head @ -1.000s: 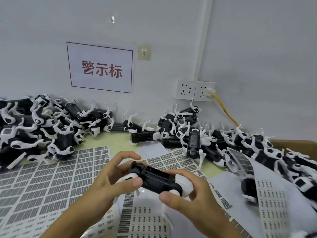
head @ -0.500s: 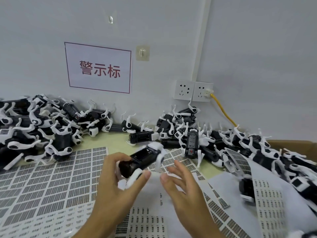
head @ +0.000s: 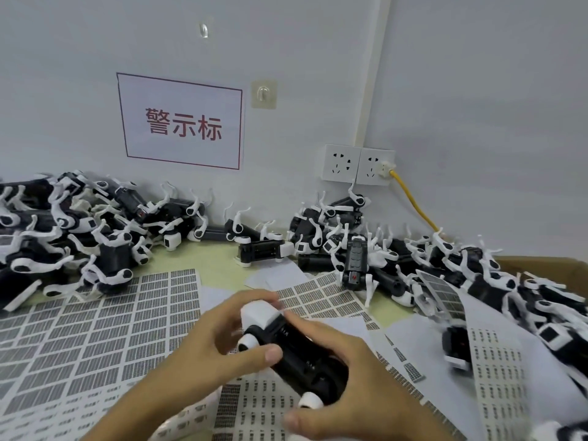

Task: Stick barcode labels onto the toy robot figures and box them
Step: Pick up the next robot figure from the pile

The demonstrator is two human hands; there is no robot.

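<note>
- Left hand (head: pixel 219 348) and right hand (head: pixel 346 386): both grasp one toy robot (head: pixel 286 348).
- Toy robot: black body, white block end, white round joints, tilted over label sheets (head: pixel 95 329).

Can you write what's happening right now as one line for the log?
left hand: holds toy robot | right hand: holds same toy | label sheets: on table | box: not used yet

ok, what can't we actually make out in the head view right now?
- Held toy robot: whether it carries a label; the left hand and right hand cover much of it.
- Label sheets: barcode print too small to read.
- Cardboard box: inside hidden behind the right pile of figures and cut off by the right edge.
- Lower right corner: blurred.
</note>
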